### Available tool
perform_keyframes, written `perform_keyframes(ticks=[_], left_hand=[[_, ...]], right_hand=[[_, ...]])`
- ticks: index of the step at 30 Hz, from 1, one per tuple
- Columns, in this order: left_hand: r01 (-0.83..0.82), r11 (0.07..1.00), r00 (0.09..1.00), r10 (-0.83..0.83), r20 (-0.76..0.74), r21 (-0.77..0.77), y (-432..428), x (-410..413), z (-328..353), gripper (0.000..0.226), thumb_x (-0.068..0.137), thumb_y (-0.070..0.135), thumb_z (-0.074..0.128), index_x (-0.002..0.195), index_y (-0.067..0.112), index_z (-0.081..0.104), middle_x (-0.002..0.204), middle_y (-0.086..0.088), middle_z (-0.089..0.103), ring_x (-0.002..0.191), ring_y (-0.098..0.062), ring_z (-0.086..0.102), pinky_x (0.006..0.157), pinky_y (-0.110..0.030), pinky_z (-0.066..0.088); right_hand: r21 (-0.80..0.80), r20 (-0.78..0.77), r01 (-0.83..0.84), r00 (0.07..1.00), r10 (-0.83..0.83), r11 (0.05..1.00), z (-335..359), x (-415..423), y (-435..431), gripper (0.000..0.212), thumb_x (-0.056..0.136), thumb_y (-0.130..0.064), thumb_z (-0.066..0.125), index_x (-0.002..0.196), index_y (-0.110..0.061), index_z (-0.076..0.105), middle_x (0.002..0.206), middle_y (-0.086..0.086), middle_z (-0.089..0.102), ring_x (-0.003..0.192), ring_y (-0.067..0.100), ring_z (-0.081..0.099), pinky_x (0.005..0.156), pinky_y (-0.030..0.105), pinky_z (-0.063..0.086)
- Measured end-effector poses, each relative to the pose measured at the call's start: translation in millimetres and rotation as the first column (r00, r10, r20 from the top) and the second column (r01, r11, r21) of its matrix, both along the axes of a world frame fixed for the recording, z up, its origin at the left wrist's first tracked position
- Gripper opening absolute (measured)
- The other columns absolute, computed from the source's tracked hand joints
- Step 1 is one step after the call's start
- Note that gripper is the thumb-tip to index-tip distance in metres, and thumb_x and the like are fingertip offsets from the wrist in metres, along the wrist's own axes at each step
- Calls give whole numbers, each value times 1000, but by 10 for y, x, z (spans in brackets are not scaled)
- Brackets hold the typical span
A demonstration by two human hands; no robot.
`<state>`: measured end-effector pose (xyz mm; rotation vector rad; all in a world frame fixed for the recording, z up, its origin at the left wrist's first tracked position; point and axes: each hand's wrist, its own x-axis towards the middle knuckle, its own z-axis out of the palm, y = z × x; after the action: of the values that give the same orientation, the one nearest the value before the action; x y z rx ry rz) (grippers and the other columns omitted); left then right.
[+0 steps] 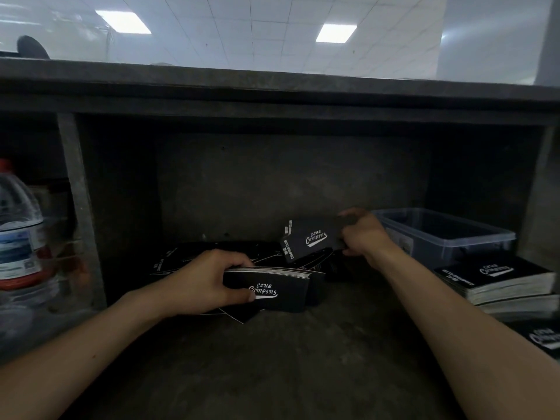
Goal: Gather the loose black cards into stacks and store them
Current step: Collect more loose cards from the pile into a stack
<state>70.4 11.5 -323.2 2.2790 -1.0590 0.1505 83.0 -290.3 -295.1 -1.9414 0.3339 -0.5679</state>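
Office or workroom: panel ceiling lights (335, 33), dark shelf (272, 95).

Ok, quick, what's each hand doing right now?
Left hand: grips a stack of black cards.
Right hand: holds a smaller bunch of black cards by one end.

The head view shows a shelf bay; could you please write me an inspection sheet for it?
Surface: dark grey worn shelf floor.
Job's things: loose pile of black printed cards at the back; finished black card stacks at right; clear plastic bin behind them.
Clutter: clear plastic water bottle, red cap, left compartment.
Grippers: left hand grips a gathered black card stack; right hand pinches lifted black cards.
Cables: nothing seen.
Surroundings: white tiled ceiling, lit panels.
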Motion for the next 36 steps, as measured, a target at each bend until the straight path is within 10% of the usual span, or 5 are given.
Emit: perform_keyframes(ticks=[6, 14, 23, 30, 36], left_hand=[[-108, 991, 994, 109, 9, -75, -8, 77, -64, 27, 73, 30, 89, 93, 26, 72, 98, 7, 70, 88, -6, 69, 85, -39, 57], [-156, 967, 980, 126, -154, -202, -12, 102, -106, 74, 63, 19, 95, 116, 35, 46, 111, 6, 67, 96, -4, 70, 82, -24, 58], [-192, 973, 976, 202, 76, -128, -235, -102, -174, 47, 77, 19, 74, 120, 34, 60, 112, 6, 61, 103, -5, 63, 98, -28, 50], [-277, 957, 930, 246, 274, 83, -383, -385, -65, 41, 92, 31, 51, 132, 26, 53, 118, -2, 57, 110, -23, 61, 96, -37, 49], [-297, 941, 946, 266, 185, 162, -544, -510, -159, 53, 97, 17, 50, 149, 18, 42, 133, -14, 52, 126, -29, 51, 108, -30, 39]], right_hand=[[161, -73, -289, 950, 303, 944, 115, -182, 41, 22, 87, 0, 64, 93, -21, 63, 96, 7, 63, 77, 17, 59, 70, 33, 59], [132, -490, -670, 597, 636, 731, 59, -307, 92, 53, 86, 20, 41, 117, -16, 67, 127, 16, 64, 119, 31, 61, 104, 51, 48], [-590, -554, -588, 793, 253, 554, -46, -586, 786, 59, 88, -31, 66, 141, -20, 41, 133, 6, 54, 119, 24, 55, 101, 33, 46], [-550, 36, -293, 927, 372, 783, -422, -867, 567, 41, 93, -17, 62, 132, -28, 56, 126, 3, 52, 118, 15, 54, 108, 28, 40], [-611, -139, -339, 936, 325, 715, -609, -946, 496, 52, 104, -18, 41, 154, -21, 29, 158, 8, 23, 143, 24, 33, 115, 21, 21]])
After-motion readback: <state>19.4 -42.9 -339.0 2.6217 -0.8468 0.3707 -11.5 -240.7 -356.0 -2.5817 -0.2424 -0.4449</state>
